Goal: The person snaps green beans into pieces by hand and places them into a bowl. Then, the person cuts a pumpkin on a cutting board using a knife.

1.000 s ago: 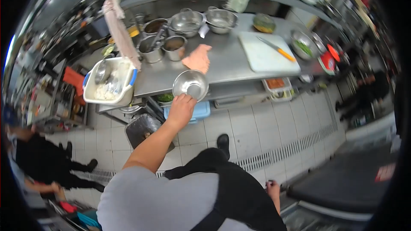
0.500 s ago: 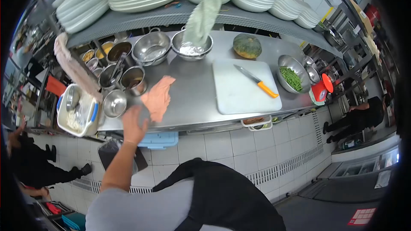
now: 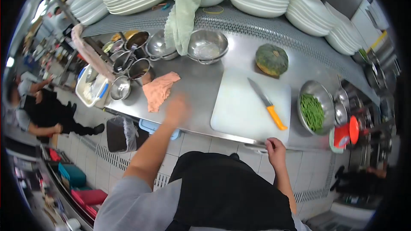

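Head view: the cloth [image 3: 157, 93] lies near the surface's [image 3: 196, 81] front edge, toward its left corner. The left hand [image 3: 177, 110], blurred, is just right of it; the right hand [image 3: 276, 149], fingers curled, is by the front edge near the board [image 3: 239, 111]. I cannot tell whether either is fully closed. A knife [image 3: 269, 105] lies on the board.
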The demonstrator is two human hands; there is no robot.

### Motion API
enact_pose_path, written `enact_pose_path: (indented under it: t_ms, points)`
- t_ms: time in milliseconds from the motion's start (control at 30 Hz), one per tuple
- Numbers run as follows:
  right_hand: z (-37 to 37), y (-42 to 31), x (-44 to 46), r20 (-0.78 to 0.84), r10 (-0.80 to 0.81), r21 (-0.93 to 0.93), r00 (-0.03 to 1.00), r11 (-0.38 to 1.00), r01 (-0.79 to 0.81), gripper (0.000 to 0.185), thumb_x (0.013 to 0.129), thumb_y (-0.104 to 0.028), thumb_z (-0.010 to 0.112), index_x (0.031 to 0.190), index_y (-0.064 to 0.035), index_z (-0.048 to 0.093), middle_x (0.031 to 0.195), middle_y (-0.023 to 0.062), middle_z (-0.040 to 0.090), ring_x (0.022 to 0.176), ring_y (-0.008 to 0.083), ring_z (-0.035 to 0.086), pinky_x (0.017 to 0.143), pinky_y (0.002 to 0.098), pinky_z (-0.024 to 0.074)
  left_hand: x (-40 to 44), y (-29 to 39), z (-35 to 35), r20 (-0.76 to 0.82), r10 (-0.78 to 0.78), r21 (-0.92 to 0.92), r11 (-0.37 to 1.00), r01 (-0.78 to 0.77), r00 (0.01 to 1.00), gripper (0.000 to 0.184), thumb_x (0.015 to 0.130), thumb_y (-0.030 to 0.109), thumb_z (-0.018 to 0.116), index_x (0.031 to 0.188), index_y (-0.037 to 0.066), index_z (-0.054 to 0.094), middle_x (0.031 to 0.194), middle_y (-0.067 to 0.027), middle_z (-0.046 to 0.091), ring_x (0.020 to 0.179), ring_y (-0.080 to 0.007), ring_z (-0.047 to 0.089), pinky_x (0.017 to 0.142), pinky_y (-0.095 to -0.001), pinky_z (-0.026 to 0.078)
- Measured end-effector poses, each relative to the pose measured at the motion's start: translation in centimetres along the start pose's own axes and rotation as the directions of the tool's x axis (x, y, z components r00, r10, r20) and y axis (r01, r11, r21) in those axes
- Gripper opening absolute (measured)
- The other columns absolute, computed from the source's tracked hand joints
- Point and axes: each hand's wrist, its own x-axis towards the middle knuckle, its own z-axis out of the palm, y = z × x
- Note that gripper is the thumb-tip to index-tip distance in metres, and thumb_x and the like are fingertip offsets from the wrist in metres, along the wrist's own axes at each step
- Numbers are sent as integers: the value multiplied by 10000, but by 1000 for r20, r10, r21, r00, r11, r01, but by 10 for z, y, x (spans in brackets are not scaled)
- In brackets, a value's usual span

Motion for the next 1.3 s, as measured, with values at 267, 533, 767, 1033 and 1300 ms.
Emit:
enact_pose_path:
  t_ms: [267, 533, 767, 1033, 1300]
  points:
    - [-50, 25, 142, -5, -349, -418, 937, 852, 315, 335, 952, -239, 628, 1180, 6, 639, 1252, 237, 594, 1186, 411, 554, 1030, 457, 445, 64, 126, 64, -11, 260, 53, 964, -259, 965, 474, 958, 235, 558, 1362, -9, 519, 1440, -223, 501, 1342, -369, 466, 1113, -459, 390]
    - [-17, 42, 286, 50, -218, -567, 975, 797, 207, 582, 976, -358, 568, 1419, 8, 474, 1472, 257, 457, 1383, 413, 406, 1153, 473, 332, 216, 125, 136, -188, 185, -15, 982, -191, 965, 360, 899, 73, 470, 1228, 43, 612, 1272, -160, 607, 1233, -347, 540, 1020, -450, 462]
    - [-21, 19, 292, 151, 93, -722, 984, 691, 46, 723, 945, -524, 543, 1519, -114, 383, 1565, 160, 371, 1492, 337, 246, 1169, 567, 248, 188, 139, 130, -230, 189, 162, 975, -154, 955, 426, 947, 155, 502, 1365, 82, 529, 1388, -92, 502, 1333, -302, 434, 1102, -478, 372]
    - [-19, 11, 271, 114, 90, -694, 989, 720, 15, 711, 920, -527, 583, 1463, -90, 445, 1516, 162, 421, 1433, 337, 336, 1133, 568, 295, 171, 130, 121, -158, 241, 180, 961, -212, 958, 428, 961, 146, 464, 1376, 55, 515, 1406, -133, 497, 1342, -326, 423, 1114, -480, 354]
    - [-35, 29, 308, 139, 227, -575, 964, 811, -108, 692, 881, -505, 629, 1444, -125, 496, 1530, 187, 417, 1427, 380, 362, 1133, 552, 335, 166, 135, 111, -75, 164, 180, 972, -148, 984, 419, 965, 160, 448, 1366, 62, 519, 1367, -132, 520, 1336, -319, 426, 1107, -496, 343]
